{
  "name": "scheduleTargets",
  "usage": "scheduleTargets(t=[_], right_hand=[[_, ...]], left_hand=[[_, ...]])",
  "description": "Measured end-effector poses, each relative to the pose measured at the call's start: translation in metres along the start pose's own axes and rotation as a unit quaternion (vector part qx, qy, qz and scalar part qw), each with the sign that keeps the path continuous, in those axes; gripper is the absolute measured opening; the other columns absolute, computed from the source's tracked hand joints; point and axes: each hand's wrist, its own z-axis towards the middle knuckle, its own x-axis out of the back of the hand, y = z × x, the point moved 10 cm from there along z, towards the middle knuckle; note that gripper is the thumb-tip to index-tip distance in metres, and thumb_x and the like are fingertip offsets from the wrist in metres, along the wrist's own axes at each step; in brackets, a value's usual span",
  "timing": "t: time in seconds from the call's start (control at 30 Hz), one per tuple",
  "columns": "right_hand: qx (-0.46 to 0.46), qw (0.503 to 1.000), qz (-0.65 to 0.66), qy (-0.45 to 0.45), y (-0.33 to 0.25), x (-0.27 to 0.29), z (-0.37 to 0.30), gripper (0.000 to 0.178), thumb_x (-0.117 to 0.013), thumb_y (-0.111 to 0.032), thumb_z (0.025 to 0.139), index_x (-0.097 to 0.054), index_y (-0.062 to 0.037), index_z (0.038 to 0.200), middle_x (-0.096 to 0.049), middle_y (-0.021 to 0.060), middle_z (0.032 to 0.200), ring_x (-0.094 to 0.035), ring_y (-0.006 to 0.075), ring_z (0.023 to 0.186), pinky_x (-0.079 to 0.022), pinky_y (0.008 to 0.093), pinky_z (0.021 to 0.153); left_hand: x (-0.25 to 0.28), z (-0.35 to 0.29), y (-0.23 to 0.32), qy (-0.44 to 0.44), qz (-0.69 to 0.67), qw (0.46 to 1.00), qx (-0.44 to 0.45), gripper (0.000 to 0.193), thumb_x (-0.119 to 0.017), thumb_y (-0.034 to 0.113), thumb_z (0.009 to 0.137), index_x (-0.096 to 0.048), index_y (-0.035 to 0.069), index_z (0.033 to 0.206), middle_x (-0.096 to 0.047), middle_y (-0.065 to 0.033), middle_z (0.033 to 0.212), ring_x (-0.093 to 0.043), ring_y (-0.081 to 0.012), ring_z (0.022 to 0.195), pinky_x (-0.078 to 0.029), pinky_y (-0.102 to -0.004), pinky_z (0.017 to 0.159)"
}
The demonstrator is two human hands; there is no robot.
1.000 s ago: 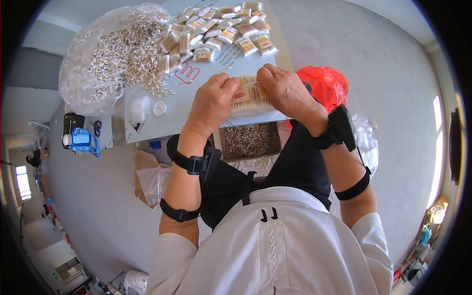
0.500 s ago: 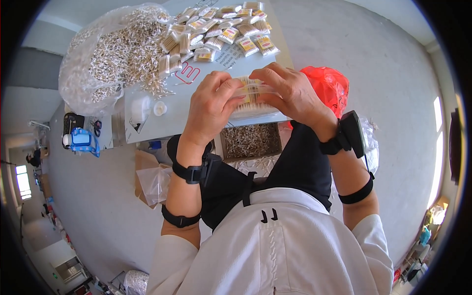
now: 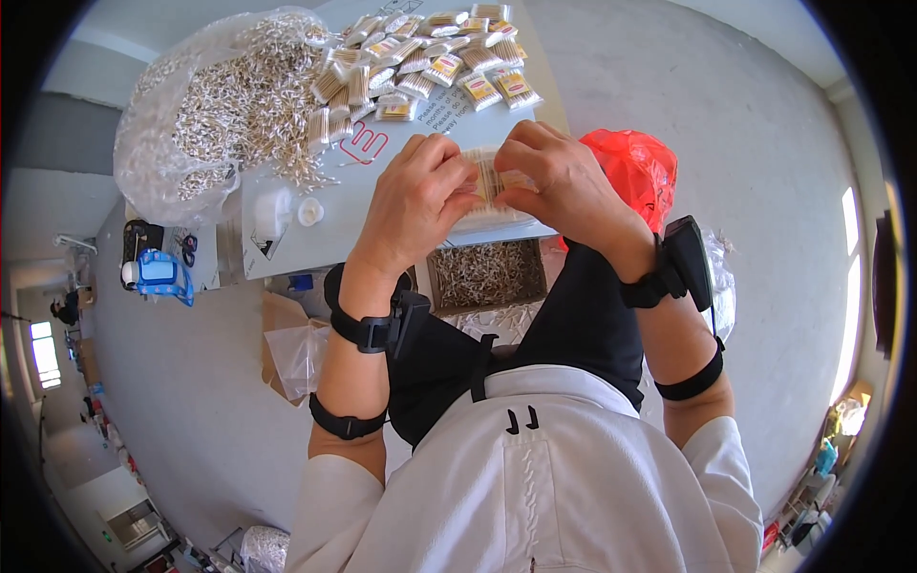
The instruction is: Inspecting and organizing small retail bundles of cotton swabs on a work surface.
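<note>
At the table's front edge I have a clear plastic pack of cotton swabs (image 3: 488,180) between my hands. My left hand (image 3: 417,199) is closed on its left side, thumb below and fingers curled above. On the other side my right hand (image 3: 564,183) pinches it with bent fingers, knuckles up. Rows of swab sticks and a bit of yellow label show through the film in the gap. Clear plastic (image 3: 492,222) extends below the fingers to the table edge. My fingertips partly cover the pack, so its ends are hidden.
A large clear bag of loose cotton swabs (image 3: 224,119) spills onto the table (image 3: 315,229) at the left. Small swab packets (image 3: 417,84) are heaped behind my hands. A white round container (image 3: 310,211) stands left. Below is a box of swabs (image 3: 487,274); a red bag (image 3: 632,172) sits right.
Film that was stretched between my fingers across the pack no longer shows there. My fingers have curled in more tightly, and more bare sticks show between my hands.
</note>
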Motion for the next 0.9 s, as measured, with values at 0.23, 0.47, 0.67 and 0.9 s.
scheduleTargets(t=[0.23, 0.47, 0.67, 0.9], right_hand=[[0.011, 0.999, -0.018, -0.027, 0.000, -0.005, 0.004, 0.026, -0.077, -0.012, 0.068, -0.058, -0.0037, 0.083, -0.056, 0.0110, 0.087, -0.059, 0.0316, 0.088, -0.049, 0.0419, 0.073], [0.012, 0.999, 0.002, -0.044, 0.002, -0.006, 0.001, 0.023, -0.074, -0.012, 0.072, -0.056, -0.0039, 0.085, -0.056, 0.0119, 0.086, -0.059, 0.0323, 0.085, -0.050, 0.0409, 0.071], [0.046, 0.999, -0.022, -0.010, -0.007, -0.005, 0.003, 0.022, -0.073, -0.011, 0.071, -0.054, -0.0036, 0.080, -0.055, 0.0120, 0.084, -0.058, 0.0321, 0.084, -0.049, 0.0409, 0.070], [0.068, 0.995, -0.035, 0.065, -0.014, 0.016, -0.001, 0.014, -0.070, -0.009, 0.072, -0.059, -0.0034, 0.079, -0.059, 0.0068, 0.088, -0.058, 0.0284, 0.093, -0.047, 0.0407, 0.079]], left_hand=[[-0.006, 0.003, -0.005, -0.059, 0.006, 0.998, 0.026, 0.028, -0.077, 0.008, 0.068, -0.060, 0.002, 0.089, -0.056, -0.0093, 0.089, -0.058, -0.0292, 0.085, -0.048, -0.0375, 0.073], [-0.008, 0.002, -0.010, -0.087, -0.060, 0.993, 0.049, 0.023, -0.075, 0.007, 0.070, -0.058, 0.003, 0.085, -0.056, -0.0092, 0.086, -0.058, -0.0298, 0.083, -0.049, -0.0415, 0.071], [-0.011, 0.004, -0.006, -0.085, -0.027, 0.996, 0.020, 0.020, -0.075, 0.006, 0.070, -0.057, 0.001, 0.078, -0.056, -0.0093, 0.087, -0.058, -0.0297, 0.084, -0.048, -0.0415, 0.070], [0.003, 0.003, -0.005, -0.003, -0.057, 0.998, 0.030, 0.016, -0.074, 0.003, 0.069, -0.061, 0.000, 0.079, -0.059, -0.0097, 0.095, -0.058, -0.0283, 0.094, -0.048, -0.0399, 0.078]])
